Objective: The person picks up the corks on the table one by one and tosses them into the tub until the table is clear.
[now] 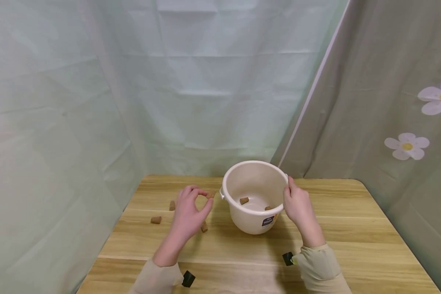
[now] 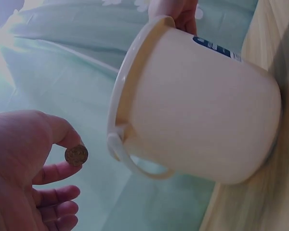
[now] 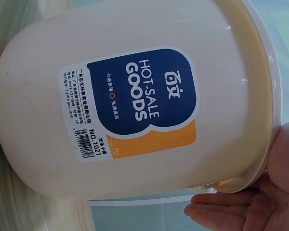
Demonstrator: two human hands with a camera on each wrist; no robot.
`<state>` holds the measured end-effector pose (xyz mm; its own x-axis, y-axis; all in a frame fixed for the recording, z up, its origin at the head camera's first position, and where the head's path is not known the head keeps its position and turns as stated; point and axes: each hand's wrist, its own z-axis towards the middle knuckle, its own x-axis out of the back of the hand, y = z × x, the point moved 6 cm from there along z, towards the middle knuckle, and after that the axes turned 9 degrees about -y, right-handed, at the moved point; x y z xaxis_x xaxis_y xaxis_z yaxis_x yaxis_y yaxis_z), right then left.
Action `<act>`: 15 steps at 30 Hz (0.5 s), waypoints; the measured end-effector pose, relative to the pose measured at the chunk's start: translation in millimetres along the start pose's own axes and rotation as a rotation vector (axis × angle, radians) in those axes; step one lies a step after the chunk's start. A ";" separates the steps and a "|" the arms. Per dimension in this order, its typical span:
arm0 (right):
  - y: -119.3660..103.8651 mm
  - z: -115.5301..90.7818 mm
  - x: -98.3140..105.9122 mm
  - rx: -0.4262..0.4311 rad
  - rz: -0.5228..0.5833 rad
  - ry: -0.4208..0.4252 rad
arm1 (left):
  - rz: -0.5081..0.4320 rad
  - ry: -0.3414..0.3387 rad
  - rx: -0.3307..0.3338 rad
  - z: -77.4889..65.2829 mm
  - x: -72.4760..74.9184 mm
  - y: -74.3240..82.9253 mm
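A cream plastic bucket (image 1: 239, 219) holds two brown corks (image 1: 244, 200); three lie on the bench (image 1: 353, 232), another cork (image 2: 76, 155) is pinched mid-air.

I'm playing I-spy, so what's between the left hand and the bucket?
The cork pinched by the left hand, then a bare gap before the bucket. The left wrist view shows it.

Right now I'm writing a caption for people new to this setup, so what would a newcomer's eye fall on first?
Probably the pale bucket on the wooden table, with two corks inside and the right hand holding its rim. Just left of it, the left hand pinches another cork between thumb and finger. At the far right, large white flowers stand out on the grey curtain.
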<state>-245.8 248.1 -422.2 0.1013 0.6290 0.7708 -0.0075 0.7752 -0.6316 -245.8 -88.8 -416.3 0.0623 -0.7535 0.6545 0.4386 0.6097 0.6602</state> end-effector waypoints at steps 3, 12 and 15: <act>1.3 1.0 -0.2 0.001 0.001 -0.002 | -0.016 0.002 -0.014 3.5 -2.6 7.4; 1.9 1.4 -0.1 -0.008 0.005 -0.011 | -0.015 0.013 -0.066 13.4 -11.3 25.0; 2.2 0.3 -0.7 -0.013 0.010 -0.018 | -0.020 0.009 -0.075 14.6 -13.2 30.4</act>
<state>-246.2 249.4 -424.1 0.0830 0.6374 0.7660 0.0046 0.7684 -0.6399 -246.4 -56.7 -399.4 0.0610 -0.7680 0.6376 0.5056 0.5745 0.6436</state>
